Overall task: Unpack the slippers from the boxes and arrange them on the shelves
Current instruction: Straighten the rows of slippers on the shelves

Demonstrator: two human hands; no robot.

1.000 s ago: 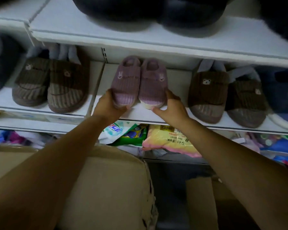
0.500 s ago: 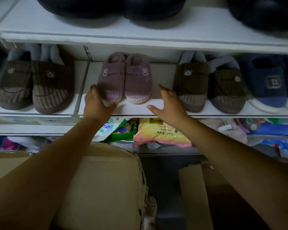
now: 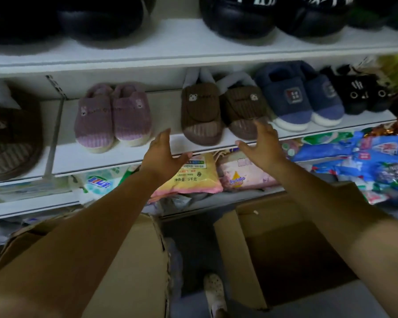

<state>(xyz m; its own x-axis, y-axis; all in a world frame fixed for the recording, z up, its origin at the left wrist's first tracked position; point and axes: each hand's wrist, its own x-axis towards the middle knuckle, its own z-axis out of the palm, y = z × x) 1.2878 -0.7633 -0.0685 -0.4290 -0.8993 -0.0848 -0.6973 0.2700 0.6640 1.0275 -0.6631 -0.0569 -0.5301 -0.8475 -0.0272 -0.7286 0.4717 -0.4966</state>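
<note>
The purple slippers (image 3: 113, 118) stand as a pair on the white middle shelf (image 3: 166, 109), side by side and touching. Their long axis runs from the back of the shelf to the front, with the toes at the front edge and the open heels toward the back. Just to their right, with a bare gap between, the brown slippers (image 3: 216, 111) point the same way, and next to those comes a pair of blue slippers (image 3: 303, 99). The left hand (image 3: 161, 154) is released, its fingers straight and holding nothing; it hovers before the shelf edge, below the gap between the two pairs. The right hand (image 3: 264, 145) is also released and spread, with its fingertips over the toe of the right brown slipper; whether they touch it I cannot tell. Packets (image 3: 193, 175) lie on the shelf below. On the floor the left box (image 3: 129, 260) has its flap over the top, and the right box (image 3: 285, 249) is open, but its inside is too dark to tell.
</note>
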